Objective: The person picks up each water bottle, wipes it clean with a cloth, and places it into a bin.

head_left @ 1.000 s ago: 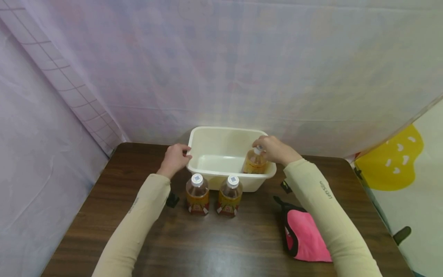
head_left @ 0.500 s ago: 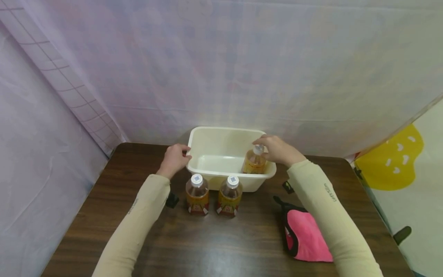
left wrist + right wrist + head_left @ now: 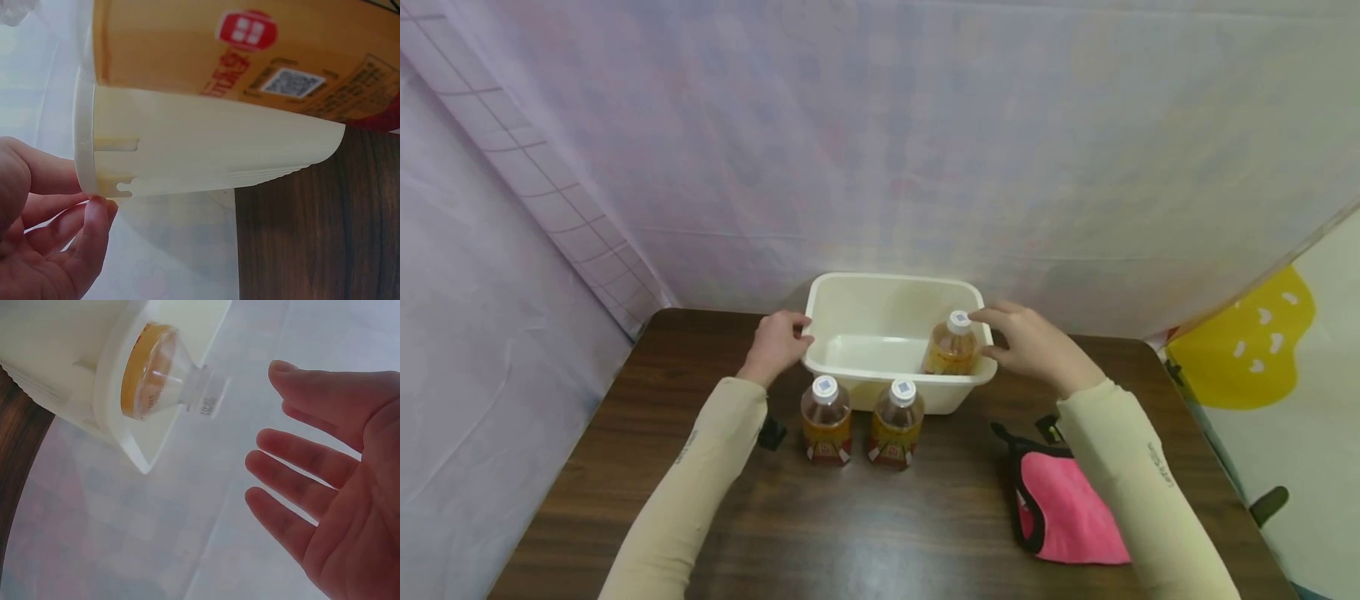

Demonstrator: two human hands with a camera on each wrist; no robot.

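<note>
A cream plastic tub (image 3: 865,394) stands at the back of the table. My left hand (image 3: 776,343) pinches its left rim between thumb and fingers, as the left wrist view also shows. Inside the tub's right end a bottle of amber drink (image 3: 951,353) with a white cap stands upright. My right hand (image 3: 1028,340) is just right of that bottle, apart from it, fingers spread and nothing held; the right wrist view shows the bare palm (image 3: 350,531). Two similar bottles, a left one (image 3: 827,429) and a right one (image 3: 896,429), stand upright in front of the tub.
A pink pouch with black trim (image 3: 1067,508) lies at the right of the dark wooden table (image 3: 880,542), partly under the right sleeve. A pale curtain (image 3: 880,150) hangs right behind the tub.
My right hand has let go of the bottle's cap and moved right, away from it. The bottle stays standing in the tub. The left hand keeps its hold on the rim.
</note>
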